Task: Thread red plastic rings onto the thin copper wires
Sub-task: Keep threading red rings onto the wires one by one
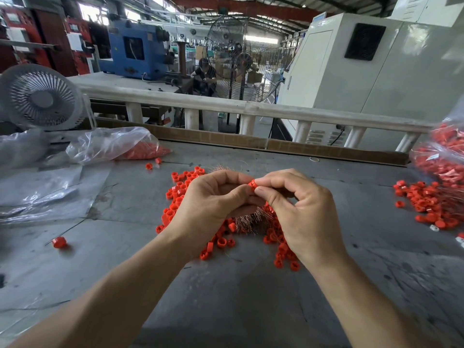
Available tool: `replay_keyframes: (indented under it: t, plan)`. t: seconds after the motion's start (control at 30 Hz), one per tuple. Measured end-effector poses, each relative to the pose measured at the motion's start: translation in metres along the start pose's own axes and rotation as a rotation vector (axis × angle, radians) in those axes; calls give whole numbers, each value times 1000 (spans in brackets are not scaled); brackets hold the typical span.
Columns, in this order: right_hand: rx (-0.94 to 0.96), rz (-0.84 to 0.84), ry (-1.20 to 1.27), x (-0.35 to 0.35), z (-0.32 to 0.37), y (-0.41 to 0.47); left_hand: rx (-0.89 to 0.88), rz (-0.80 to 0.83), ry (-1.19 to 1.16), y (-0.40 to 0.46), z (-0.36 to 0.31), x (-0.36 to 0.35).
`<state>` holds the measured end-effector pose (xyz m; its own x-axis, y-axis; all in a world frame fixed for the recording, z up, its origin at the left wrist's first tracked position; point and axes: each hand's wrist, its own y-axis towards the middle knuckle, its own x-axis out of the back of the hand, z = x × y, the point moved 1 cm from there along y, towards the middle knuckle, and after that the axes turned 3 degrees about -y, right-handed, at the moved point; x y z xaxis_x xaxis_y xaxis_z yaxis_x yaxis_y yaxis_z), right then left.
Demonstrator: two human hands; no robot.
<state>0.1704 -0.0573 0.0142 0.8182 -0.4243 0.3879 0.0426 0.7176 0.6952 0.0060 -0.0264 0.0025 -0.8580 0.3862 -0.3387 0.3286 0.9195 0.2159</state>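
A small red plastic ring [252, 184] sits pinched between the right hand [296, 209] and left hand [213, 204], fingers curled on it. Beneath lie a bundle of thin copper wires [248, 221], seemingly partly hidden, and a scattered pile of red rings [179, 194] on the grey table [226, 297].
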Motion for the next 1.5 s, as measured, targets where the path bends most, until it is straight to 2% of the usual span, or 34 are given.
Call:
replay_keyframes:
  t: [0.3, 0.83, 1.03, 1.5]
  plan:
    - [46, -5, -92, 0, 2, -1, -16, -24, 42, 1, 2, 2]
    - [114, 37, -49, 5, -3, 3, 12, 24, -10, 2, 3, 5]
    - [175, 6, -145, 0, 0, 1, 25, 8, -102, 5, 6, 9]
    - [214, -99, -270, -21, -4, -6, 139, 5, -83, 4, 8, 9]
